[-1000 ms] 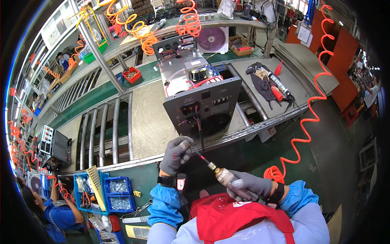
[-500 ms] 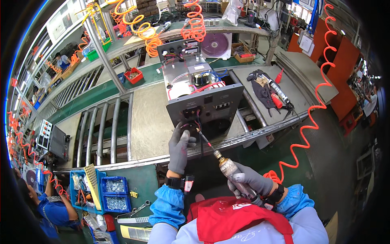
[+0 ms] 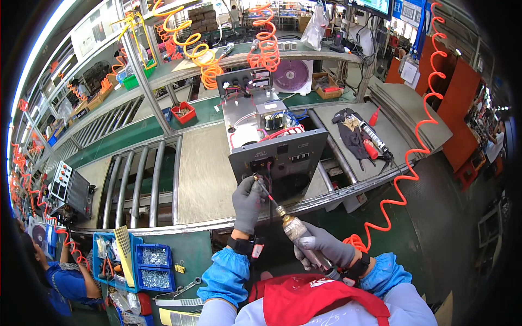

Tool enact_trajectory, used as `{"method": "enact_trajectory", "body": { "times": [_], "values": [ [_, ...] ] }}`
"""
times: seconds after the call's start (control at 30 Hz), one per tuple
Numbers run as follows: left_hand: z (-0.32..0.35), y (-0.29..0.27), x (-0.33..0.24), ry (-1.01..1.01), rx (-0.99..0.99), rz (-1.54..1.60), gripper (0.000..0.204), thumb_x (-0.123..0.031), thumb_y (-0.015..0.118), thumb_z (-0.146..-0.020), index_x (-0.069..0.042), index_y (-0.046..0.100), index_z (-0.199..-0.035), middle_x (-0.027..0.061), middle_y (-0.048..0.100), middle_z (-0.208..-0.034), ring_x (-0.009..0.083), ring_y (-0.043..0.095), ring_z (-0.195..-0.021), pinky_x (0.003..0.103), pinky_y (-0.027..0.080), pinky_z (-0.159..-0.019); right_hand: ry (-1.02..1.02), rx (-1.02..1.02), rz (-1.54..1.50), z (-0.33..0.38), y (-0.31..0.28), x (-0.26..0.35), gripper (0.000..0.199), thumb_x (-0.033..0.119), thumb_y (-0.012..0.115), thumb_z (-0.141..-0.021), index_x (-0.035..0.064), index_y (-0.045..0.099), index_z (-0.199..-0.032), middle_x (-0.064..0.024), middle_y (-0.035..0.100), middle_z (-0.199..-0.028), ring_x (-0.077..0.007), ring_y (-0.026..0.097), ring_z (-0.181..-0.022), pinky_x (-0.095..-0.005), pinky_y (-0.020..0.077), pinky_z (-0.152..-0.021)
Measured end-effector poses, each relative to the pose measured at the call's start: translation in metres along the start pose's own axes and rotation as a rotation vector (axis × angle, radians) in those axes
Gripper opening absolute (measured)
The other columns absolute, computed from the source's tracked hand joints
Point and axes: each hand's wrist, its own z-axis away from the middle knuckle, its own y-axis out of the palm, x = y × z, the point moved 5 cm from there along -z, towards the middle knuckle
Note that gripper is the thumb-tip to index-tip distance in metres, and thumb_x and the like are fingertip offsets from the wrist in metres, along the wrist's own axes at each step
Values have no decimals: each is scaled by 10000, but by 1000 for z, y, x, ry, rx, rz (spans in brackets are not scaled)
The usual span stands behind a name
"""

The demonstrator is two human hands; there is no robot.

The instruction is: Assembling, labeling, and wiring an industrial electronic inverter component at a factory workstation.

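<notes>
In my right hand (image 3: 330, 245), gloved in grey, is an air screwdriver (image 3: 296, 231), its long bit slanting up and left. My left hand (image 3: 247, 207), in a grey glove too, is closed in a pinch beside the bit's end, just in front of the grey panel (image 3: 278, 146). A small brass-coloured piece (image 3: 256, 177) shows at the fingertips; I cannot make out its exact kind. Behind the panel lies the metal chassis (image 3: 247, 111), with a transformer (image 3: 271, 118) and red and blue wires. Dark wires hang from the panel's front.
Blue bins of small fasteners (image 3: 155, 277) sit at the lower left. Metal rollers (image 3: 138, 185) run left of a flat board (image 3: 204, 168). A coiled orange air hose (image 3: 405, 190) hangs at right. A dark cloth (image 3: 350, 136) and red bottle (image 3: 374, 117) lie right of the chassis.
My left hand has risen slightly and closed into a pinch at the bit's end. The screwdriver and my right hand have shifted a little left and up.
</notes>
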Motion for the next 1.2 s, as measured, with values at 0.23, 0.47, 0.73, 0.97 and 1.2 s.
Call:
{"method": "enact_trajectory", "body": {
  "times": [0.23, 0.47, 0.73, 0.97, 1.2],
  "values": [
    [-4, -5, 10, 398, -190, -381, 235, -174, 609, -915, 18, 644, -1047, 109, 656, -856, 210, 633, -724, 316, 499, -654, 1, -12, -52, -1, 0, 6, 638, 181, 608, -885, 138, 285, -1434, -83, 592, -796, -169, 606, -566, -294, 514, -498],
    [-3, -1, 7, 599, -223, -510, 223, -183, 617, -908, 12, 648, -1013, 104, 655, -847, 212, 631, -717, 333, 496, -659, -7, -28, -17, -4, 2, 8, 626, 227, 613, -880, 131, 304, -1415, -84, 591, -797, -165, 601, -566, -291, 516, -503],
    [-11, -1, 17, -33, -97, -54, 250, -233, 616, -930, 4, 624, -1009, 19, 603, -705, 60, 538, -569, 212, 426, -464, -40, -11, -80, -14, 3, 14, 510, 268, 602, -881, 88, 384, -1305, -101, 595, -799, -170, 605, -560, -312, 539, -509],
    [-12, -5, 11, -143, -87, -36, 244, -246, 626, -924, -7, 620, -973, 19, 601, -690, 64, 535, -541, 219, 421, -440, -39, -44, -102, -23, 12, 10, 472, 278, 596, -880, 86, 405, -1267, -104, 599, -793, -166, 609, -561, -316, 545, -503],
    [-18, -4, 12, -144, -54, -13, 289, -305, 663, -908, -23, 605, -893, 23, 594, -662, 61, 524, -518, 210, 422, -441, -133, -100, -128, -26, 29, 9, 481, 297, 602, -876, 94, 411, -1268, -86, 599, -794, -144, 611, -563, -291, 548, -503]
  ]
}}
